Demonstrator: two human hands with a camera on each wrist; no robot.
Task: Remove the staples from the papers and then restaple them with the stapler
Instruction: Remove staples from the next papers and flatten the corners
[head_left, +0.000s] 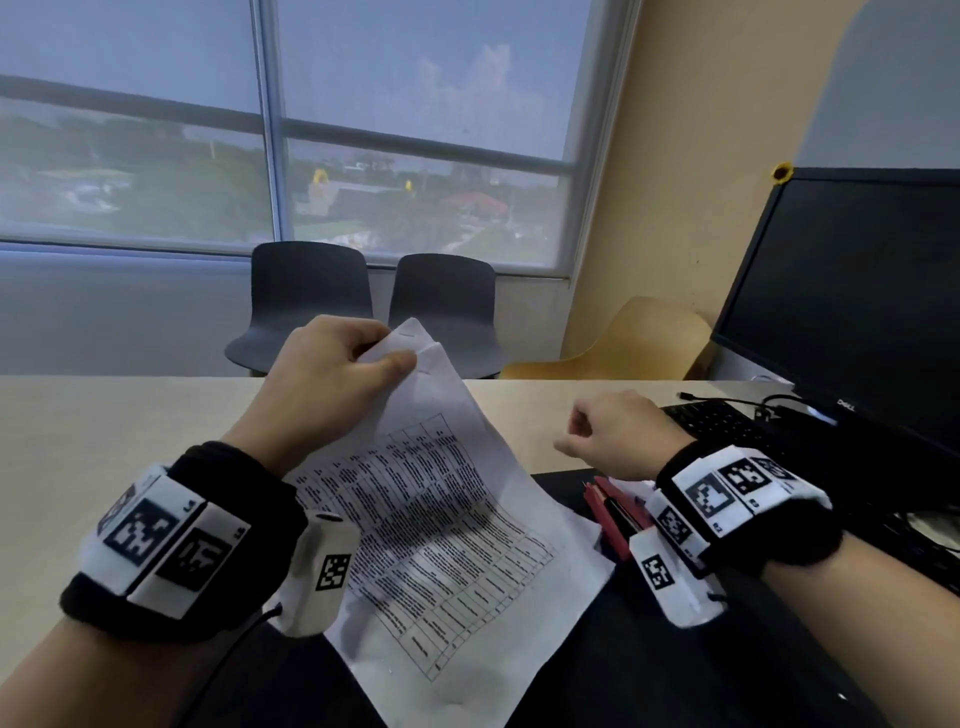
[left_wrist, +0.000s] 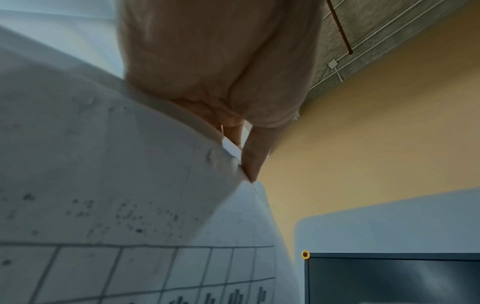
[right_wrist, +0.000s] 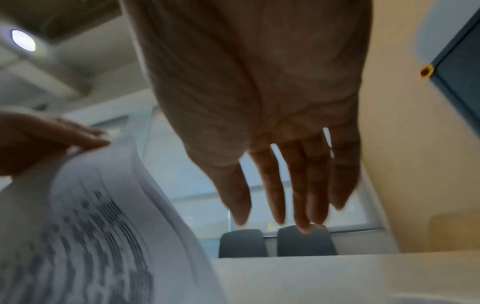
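The papers (head_left: 441, 519), printed with tables, lie partly on a black mat. Their far corner is lifted off the table. My left hand (head_left: 387, 358) pinches that corner between thumb and fingers; in the left wrist view the sheets (left_wrist: 103, 164) spread apart at the pinch (left_wrist: 240, 158). A short dark staple mark shows near the corner tip. My right hand (head_left: 597, 431) hovers to the right of the papers and holds nothing. Its fingers (right_wrist: 280, 201) hang loose in the right wrist view. A red tool (head_left: 608, 514) lies under my right wrist, mostly hidden.
A dark monitor (head_left: 852, 301) and black keyboard (head_left: 727, 426) stand at the right. The beige table (head_left: 104, 441) runs left. A black mat (head_left: 675, 675) covers the near part. Two dark chairs (head_left: 311, 306) and a tan chair (head_left: 639, 343) stand behind the table.
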